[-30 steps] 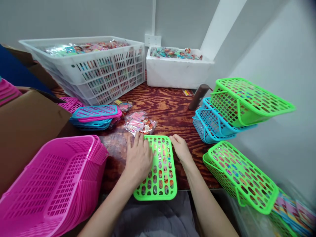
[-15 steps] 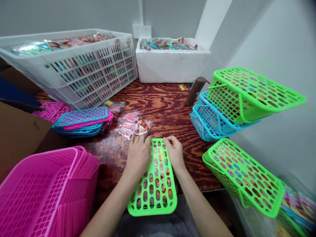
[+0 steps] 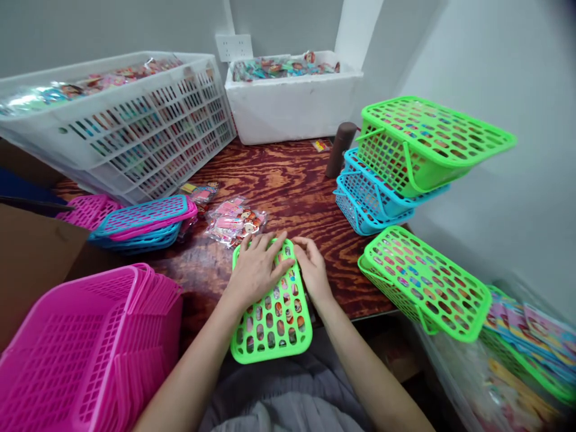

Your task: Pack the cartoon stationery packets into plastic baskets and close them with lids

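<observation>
The wood-grained tabletop [image 3: 288,174] supports a white slatted crate [image 3: 157,129], a white box [image 3: 294,108], a brown cylinder [image 3: 341,150], clear printed packets [image 3: 234,222] and stacked green and blue baskets [image 3: 393,171].

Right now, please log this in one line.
left hand: spread on green perforated lid | right hand: at lid's right edge | plastic packets: beyond lid

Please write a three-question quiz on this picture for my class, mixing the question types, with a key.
1. Multiple choice: Which hand is spread across the green lid nearest the person? (a) right (b) left (c) neither
2. True or false: A green lidded basket is stacked on the blue baskets.
3. Fill the gap: The nested baskets at the person's left are ____ in colour.

Key: 1. b, the left hand; 2. true; 3. pink.
</observation>
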A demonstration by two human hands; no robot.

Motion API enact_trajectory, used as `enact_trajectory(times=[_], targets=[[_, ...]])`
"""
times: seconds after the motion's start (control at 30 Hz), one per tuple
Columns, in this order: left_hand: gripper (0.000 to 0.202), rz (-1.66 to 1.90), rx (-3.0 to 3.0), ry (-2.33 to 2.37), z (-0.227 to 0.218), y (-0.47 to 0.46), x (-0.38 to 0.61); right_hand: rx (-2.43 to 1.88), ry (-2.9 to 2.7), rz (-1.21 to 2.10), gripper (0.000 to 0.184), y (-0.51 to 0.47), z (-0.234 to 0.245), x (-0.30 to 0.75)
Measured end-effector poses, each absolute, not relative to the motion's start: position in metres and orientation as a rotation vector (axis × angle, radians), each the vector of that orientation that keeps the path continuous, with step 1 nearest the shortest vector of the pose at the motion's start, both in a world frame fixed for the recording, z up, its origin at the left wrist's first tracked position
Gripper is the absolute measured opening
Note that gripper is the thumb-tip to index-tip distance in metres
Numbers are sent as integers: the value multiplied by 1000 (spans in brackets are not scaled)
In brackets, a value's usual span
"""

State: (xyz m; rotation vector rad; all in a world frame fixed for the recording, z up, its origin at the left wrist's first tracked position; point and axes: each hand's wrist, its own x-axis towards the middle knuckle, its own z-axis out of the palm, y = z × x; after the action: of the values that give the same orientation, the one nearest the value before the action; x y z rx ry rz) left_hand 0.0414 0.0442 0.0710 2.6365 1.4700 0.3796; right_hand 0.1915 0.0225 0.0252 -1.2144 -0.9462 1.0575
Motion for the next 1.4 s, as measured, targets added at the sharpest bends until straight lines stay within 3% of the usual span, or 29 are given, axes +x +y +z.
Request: enact_trajectory(times=[0.17, 0.33, 0.57, 0.77, 0.93, 1.27, 1.4], targets=[[47, 379, 2642, 1464, 70, 47, 41, -1380, -1000, 968, 17, -62, 26, 209], [48, 302, 2677, 1385, 75, 46, 53, -1331, -1082, 990, 26, -112, 24, 204], [42, 278, 2603, 1399, 81, 45, 65, -1296, -1256, 890, 29, -108, 24, 212], [41, 286, 2535, 1425, 78, 48, 66, -1372, -1495, 599, 46, -123, 26, 204], [41, 375, 2433, 1422, 81, 53, 66, -1344, -1390, 384, 37, -135, 16, 186], [38, 492, 2305, 1406, 82, 61, 68, -1498, -1813, 424, 51, -120, 33, 198], [37, 504, 2319, 1417, 79, 61, 69, -1614, -1844, 454, 68, -113, 40, 192]])
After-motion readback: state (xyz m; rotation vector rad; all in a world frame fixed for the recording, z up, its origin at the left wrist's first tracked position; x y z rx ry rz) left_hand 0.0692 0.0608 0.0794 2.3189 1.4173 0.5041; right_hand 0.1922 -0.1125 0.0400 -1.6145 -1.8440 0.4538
